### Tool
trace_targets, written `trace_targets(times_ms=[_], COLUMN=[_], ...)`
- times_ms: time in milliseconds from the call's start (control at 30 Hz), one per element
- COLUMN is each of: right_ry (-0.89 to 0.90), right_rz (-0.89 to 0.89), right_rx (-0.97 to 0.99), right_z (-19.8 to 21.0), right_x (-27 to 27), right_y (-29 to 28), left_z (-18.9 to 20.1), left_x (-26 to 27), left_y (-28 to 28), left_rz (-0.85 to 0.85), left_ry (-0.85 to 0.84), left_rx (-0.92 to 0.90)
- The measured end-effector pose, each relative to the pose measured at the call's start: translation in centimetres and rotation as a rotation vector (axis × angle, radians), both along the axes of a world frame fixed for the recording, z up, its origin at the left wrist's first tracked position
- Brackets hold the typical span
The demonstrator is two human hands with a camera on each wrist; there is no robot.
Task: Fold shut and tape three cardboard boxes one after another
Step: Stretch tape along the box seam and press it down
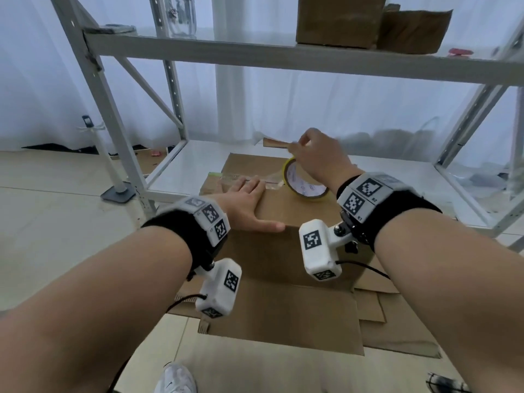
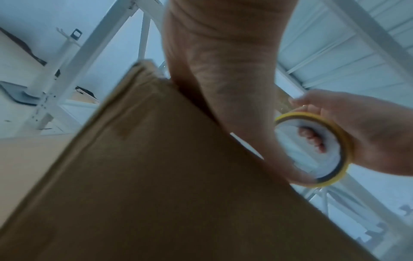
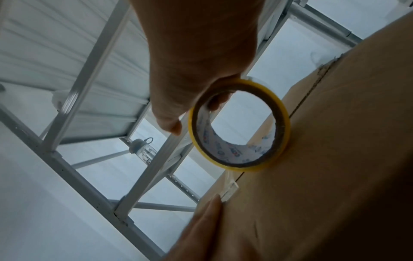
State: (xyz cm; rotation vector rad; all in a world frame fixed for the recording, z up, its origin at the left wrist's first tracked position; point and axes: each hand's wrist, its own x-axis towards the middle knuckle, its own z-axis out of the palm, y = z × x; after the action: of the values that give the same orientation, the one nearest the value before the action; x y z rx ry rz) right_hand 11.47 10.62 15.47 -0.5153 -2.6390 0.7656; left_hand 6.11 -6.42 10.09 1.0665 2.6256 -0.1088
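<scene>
A brown cardboard box (image 1: pixel 283 251) stands on the floor before me with its top flaps folded down. My left hand (image 1: pixel 249 202) lies flat on the top with straight fingers, pressing a strip of clear tape (image 1: pixel 243 178) along the seam. My right hand (image 1: pixel 314 160) grips a yellow-edged tape roll (image 1: pixel 304 181) that rests on the box top to the right. In the right wrist view the tape roll (image 3: pixel 240 127) touches the box (image 3: pixel 324 159), fingers through its core. The left wrist view shows the box (image 2: pixel 156 176) and the roll (image 2: pixel 312 150).
A grey metal rack (image 1: pixel 255 55) stands right behind the box; two cardboard boxes (image 1: pixel 368 21) sit on its upper shelf. Flattened cardboard sheets (image 1: pixel 391 316) lie on the floor under and right of the box. A small white stand (image 1: pixel 116 177) is at left. My shoe (image 1: pixel 175 378) is below.
</scene>
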Motion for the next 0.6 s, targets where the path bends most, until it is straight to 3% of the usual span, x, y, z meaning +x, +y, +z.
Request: trace_targets(times_ms=[200, 367, 467, 600], right_ry=[-0.095, -0.168, -0.246, -0.257], right_rz=[-0.05, -0.012, -0.021, -0.023], right_rx=[0.235, 0.243, 0.43, 0.479], right_z=[-0.2, 0.6, 0.5, 0.0], right_x=[-0.8, -1.5, -0.1, 1.0], right_y=[0.6, 1.8, 3.6, 3.9], left_z=[-0.5, -1.3, -1.4, -1.2], left_x=[-0.9, -1.3, -1.2, -1.0], left_y=[0.9, 1.4, 1.3, 1.7], left_rz=[0.029, 0.021, 0.008, 0.008], left_ry=[0.075, 0.015, 0.016, 0.006], left_rx=[0.267, 0.179, 0.156, 0.13])
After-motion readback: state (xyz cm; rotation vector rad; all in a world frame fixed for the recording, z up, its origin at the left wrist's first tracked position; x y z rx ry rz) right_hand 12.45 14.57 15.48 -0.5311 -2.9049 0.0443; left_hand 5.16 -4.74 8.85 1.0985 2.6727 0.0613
